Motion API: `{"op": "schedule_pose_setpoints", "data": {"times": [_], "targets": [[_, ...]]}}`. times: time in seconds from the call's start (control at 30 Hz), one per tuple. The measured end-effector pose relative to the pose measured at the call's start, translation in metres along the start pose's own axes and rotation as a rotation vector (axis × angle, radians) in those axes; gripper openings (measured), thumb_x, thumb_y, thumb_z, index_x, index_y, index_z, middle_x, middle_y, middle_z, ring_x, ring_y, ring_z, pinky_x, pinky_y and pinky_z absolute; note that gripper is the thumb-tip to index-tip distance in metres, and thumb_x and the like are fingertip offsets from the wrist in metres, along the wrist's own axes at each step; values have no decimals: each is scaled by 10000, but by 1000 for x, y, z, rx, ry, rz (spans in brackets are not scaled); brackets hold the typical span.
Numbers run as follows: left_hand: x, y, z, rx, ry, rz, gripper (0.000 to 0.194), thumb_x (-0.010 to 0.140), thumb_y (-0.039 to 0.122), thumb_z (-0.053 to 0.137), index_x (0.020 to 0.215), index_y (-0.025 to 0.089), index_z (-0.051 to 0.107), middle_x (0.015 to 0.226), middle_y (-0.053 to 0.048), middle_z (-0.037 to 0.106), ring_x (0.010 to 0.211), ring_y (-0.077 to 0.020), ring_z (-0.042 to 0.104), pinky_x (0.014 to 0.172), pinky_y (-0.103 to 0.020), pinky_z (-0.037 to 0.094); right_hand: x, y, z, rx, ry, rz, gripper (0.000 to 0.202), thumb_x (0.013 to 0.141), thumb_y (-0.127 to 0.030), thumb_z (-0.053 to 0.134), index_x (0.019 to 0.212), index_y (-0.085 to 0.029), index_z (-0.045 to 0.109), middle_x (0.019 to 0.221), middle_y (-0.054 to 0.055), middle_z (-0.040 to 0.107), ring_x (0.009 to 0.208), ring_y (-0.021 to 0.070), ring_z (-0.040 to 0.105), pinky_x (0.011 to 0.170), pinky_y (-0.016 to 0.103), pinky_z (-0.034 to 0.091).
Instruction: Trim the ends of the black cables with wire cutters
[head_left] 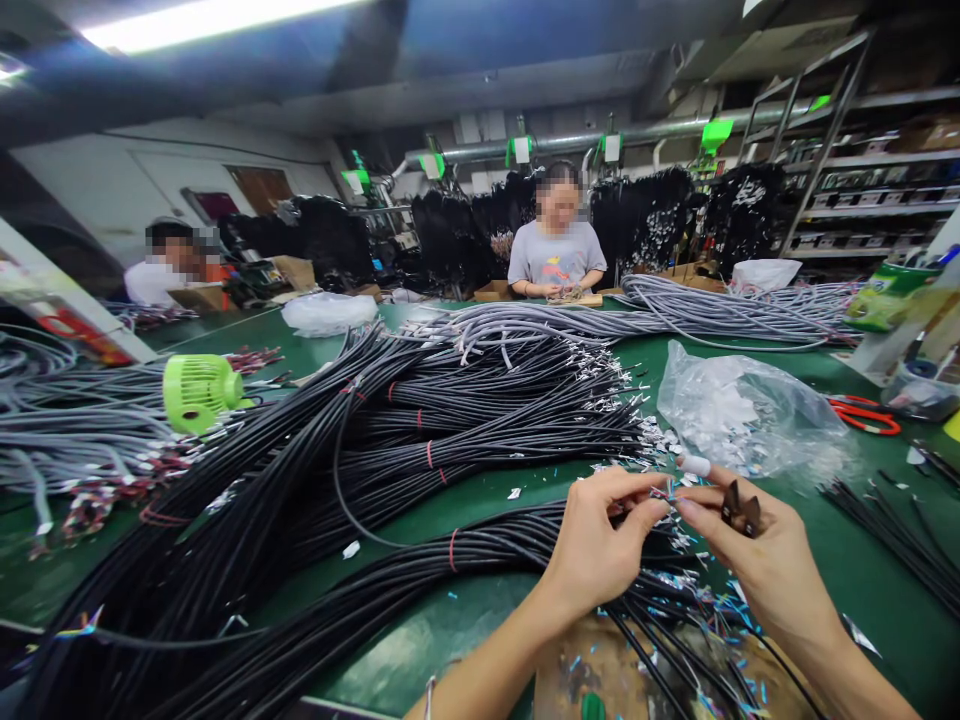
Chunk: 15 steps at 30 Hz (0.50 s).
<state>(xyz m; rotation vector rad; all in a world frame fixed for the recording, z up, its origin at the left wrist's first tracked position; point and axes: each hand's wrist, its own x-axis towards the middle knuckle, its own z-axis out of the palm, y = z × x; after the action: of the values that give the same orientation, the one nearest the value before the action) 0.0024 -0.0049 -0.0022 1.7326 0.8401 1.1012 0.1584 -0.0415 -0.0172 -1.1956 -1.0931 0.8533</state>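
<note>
My left hand [609,535] is closed in a pinch on the thin coloured wires [667,491] at the end of a cable. From the other side, the thumb and fingers of my right hand [772,545] pinch the same wires. A dark tool with two short blade-like tips [741,508] sticks out between my right fingers; its handles are hidden. One right fingertip wears a white cover [696,466]. Below both hands, black cables [652,640] with stripped coloured ends lie over a worn wooden board [574,670], among scattered insulation scraps.
Bundles of black cable [450,440], tied with red bands, cover the green table [420,640]. A clear plastic bag [750,400] with white bits, red-handled scissors [866,414] and a green fan [201,393] stand around. Grey cables [675,310] lie farther back, before a seated co-worker [556,250].
</note>
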Motion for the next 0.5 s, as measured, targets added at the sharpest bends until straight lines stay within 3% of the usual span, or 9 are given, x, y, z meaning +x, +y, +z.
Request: {"op": "schedule_pose_setpoints", "data": {"times": [0.1,0.27,0.43,0.5], "targets": [[-1,1,0,58,-12,93,204,857,191,550,956,180,728,718,-21,537,674,-134,486,605,-236,377,0,1,2,31,-40,34,440,660,-293,766,1067,-165,658,697,25,715,575,150,625,458,227,478],[0,-1,0,6,-72,111,241,906,222,478,950,178,711,773,-29,536,752,-148,499,674,-246,388,4,-1,3,36,-74,50,397,661,-313,759,1019,-159,683,706,43,728,601,162,644,517,251,509],[5,1,-7,-134,-153,-52,397,889,452,480,934,127,704,672,-23,519,571,-107,432,532,-222,357,18,-5,-11,-2,139,-41,245,617,-291,778,799,-147,700,710,49,713,538,122,585,486,236,458],[7,0,-10,-213,-314,-137,471,850,519,508,924,96,700,628,-13,512,496,-82,415,483,-209,345,22,-6,-17,17,213,-53,254,692,-337,731,862,-155,683,724,35,697,418,60,443,382,207,336]]}}
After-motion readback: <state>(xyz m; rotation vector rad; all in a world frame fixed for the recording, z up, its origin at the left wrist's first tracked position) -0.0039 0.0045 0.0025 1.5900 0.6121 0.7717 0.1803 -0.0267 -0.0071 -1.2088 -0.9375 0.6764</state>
